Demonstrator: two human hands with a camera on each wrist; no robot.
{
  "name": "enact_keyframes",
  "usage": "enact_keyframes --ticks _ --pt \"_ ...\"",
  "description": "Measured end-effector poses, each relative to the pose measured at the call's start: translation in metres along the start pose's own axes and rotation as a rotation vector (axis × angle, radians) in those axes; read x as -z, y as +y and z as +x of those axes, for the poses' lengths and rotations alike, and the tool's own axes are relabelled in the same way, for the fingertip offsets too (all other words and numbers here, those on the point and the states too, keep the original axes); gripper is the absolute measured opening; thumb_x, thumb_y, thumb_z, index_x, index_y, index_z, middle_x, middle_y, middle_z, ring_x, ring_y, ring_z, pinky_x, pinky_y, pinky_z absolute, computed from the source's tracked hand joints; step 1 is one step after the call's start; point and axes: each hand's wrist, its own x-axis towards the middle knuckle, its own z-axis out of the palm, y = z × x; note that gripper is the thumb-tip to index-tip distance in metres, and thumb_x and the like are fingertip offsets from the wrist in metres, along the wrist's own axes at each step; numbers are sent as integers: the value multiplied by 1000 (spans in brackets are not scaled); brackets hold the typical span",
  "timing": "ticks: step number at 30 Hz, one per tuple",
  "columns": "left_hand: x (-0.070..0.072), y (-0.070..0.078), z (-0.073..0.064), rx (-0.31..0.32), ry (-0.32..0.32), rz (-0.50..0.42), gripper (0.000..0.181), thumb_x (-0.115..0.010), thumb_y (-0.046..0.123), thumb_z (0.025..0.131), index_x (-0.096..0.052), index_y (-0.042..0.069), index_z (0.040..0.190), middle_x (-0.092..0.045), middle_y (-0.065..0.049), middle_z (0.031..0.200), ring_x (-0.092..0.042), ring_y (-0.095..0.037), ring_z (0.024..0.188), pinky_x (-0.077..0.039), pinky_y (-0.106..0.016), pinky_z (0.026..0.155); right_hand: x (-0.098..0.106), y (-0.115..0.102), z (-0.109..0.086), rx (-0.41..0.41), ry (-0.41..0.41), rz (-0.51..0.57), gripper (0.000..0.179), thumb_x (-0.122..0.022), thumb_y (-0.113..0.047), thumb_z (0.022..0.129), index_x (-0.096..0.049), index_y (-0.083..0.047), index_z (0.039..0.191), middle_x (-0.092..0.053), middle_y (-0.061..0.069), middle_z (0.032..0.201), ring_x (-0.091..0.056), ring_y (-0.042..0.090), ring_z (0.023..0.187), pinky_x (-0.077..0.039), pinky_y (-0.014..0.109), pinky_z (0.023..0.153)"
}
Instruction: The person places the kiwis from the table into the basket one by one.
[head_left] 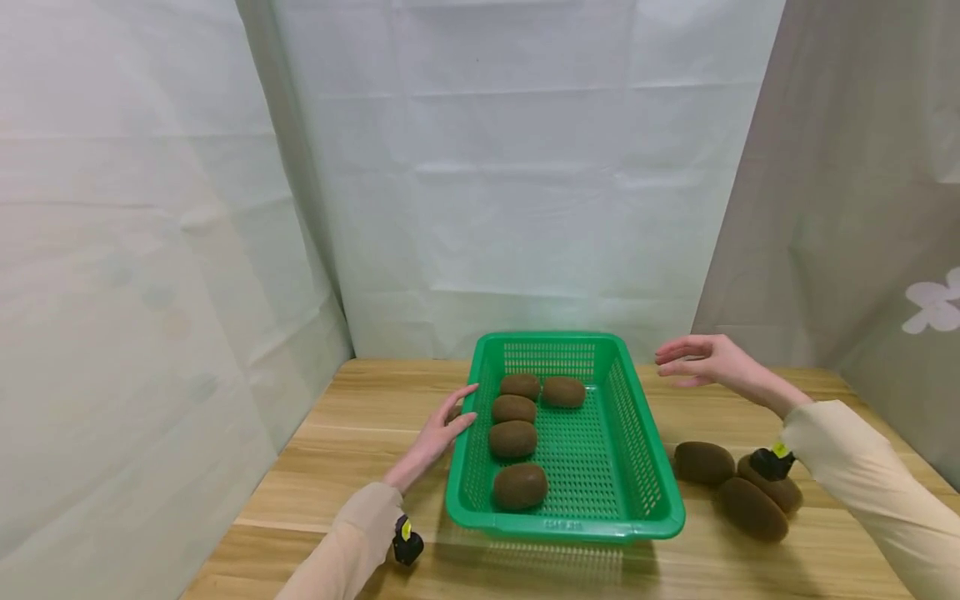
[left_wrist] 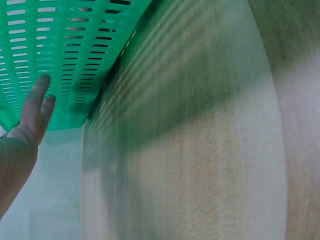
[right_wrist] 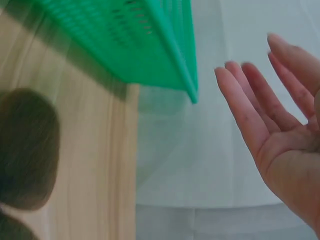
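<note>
A green plastic basket (head_left: 566,527) with mesh walls stands on the table, holding several brown, oval kiwifruit (head_left: 513,439). Most of them line its left side, with one (head_left: 564,392) further right towards the back. My left hand (head_left: 435,433) touches the basket's left side, fingers extended; in the left wrist view its fingertips lie against the slotted wall. Off the basket's right rim, my right hand (head_left: 708,362) hovers in the air, fingers loosely spread and holding nothing. Below it, 3 more kiwifruit (head_left: 752,508) lie together on the table, one partly hidden by the right wrist's camera.
The wooden table (head_left: 300,517) extends on both sides of the basket. Pale cloth (head_left: 525,208) hangs behind it and at both sides. Between the left hand's fingers and the basket, a small brown patch shows, too hidden to identify.
</note>
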Motion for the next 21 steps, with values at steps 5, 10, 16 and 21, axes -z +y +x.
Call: enact_keyframes --ticks 5,10,16,21 --pt "-2 11 -4 20 7 18 48 -47 7 95 -30 1 139 -37 -29 129 -50 -37 97 -45 -28 63 6 8 -14 -48 -35 -22 36 -60 -9 88 -51 7 119 -53 21 115 -58 28 96 -46 43 75" --pt "-2 10 -3 21 -3 0 49 -46 6 95 -28 1 140 -36 -29 129 -49 -39 99 -46 -31 67 12 19 -27 -47 -126 -117 30 -57 -8 89 -54 5 116 -51 21 116 -57 29 97 -46 40 78" --pt "-2 8 -4 8 -31 -56 49 -44 5 95 -25 -2 140 -35 -33 127 -44 -47 104 -46 -37 74 17 37 -37 -3 -282 -206 26 -56 -7 90 -56 1 115 -53 20 115 -55 22 101 -46 33 78" --pt "-2 10 -4 9 -30 -49 49 -45 6 95 -25 -1 140 -34 -32 128 -43 -45 105 -46 -35 73 22 51 -40 -6 -375 -149 29 -56 -1 88 -53 7 116 -52 22 115 -55 24 102 -46 33 78"
